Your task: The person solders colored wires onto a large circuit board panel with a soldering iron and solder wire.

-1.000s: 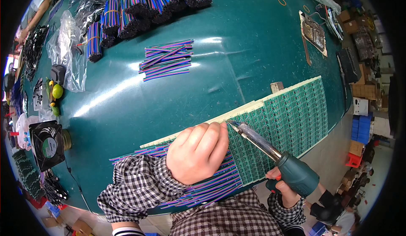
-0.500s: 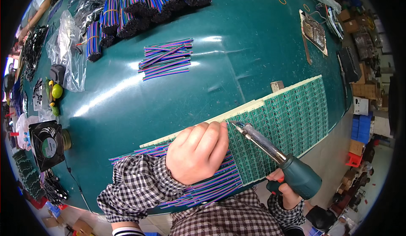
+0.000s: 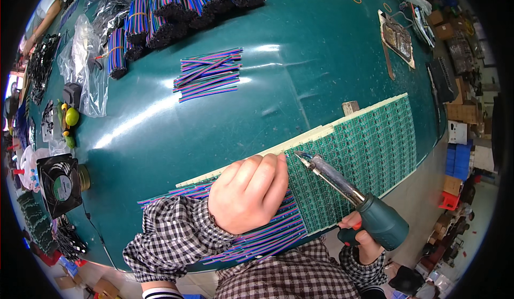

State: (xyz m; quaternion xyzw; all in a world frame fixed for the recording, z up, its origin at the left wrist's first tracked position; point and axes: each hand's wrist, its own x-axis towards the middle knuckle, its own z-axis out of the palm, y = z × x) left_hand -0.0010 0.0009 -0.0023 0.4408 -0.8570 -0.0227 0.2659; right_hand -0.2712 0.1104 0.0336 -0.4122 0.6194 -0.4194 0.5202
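My right hand (image 3: 368, 245) is wrapped round the handle of a soldering gun (image 3: 383, 221) with a dark green body and a red trigger. Its metal barrel slants up and left, and the tip hovers by the upper left corner of a green circuit board panel (image 3: 364, 154). Beside that corner my left hand (image 3: 249, 192) is closed, fingertips pinched at the panel's edge; whatever they hold is hidden. Beneath this hand and wrist, many multicoloured ribbon wires (image 3: 267, 240) lie in a row, reaching the panel's left side.
A pale strip (image 3: 230, 171) runs along the panel's far edge, with a small wooden block (image 3: 350, 108) behind it. Loose wires (image 3: 209, 74) lie farther off, before banded wire bundles (image 3: 171, 4). A black fan (image 3: 59, 184) stands left; a soldering iron stand (image 3: 397, 39) sits far right.
The soldering gun's tip has shifted slightly right, a little farther from my left fingertips. My left hand stays nearly in place, still closed.
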